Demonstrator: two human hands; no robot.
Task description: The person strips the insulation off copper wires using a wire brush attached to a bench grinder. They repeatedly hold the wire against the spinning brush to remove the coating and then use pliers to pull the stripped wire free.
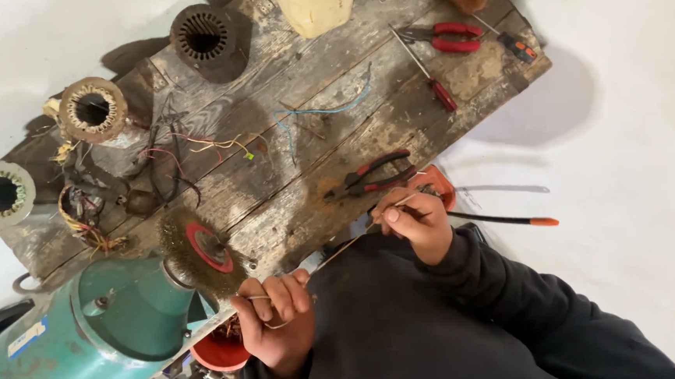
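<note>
- A thin wire [349,245] is held taut between both hands, just off the near edge of the wooden board [305,168].
- The left hand [277,320] is closed around the wire's lower end, the fingers curled over it and a small loop showing below them — this end lies just beside the wire brush wheel [201,251] of the green bench grinder [104,336].
- The right hand [416,222] is pinched shut on the upper end, thumb and forefinger pressed on the strand, near the board's near edge.
- The wire's long axis is seen to run on a slant, from the left hand up and across to the right hand; the left hand is much the nearer to the brush wheel.
- Red-handled pliers [372,173] lie on the board just beyond the right hand.
- A red-handled screwdriver [428,71] and red cutters [445,38] are set toward the far right corner.
- Motor stators [92,109] and loose coloured wires [194,147] are spread along the left end — well apart from both hands.
</note>
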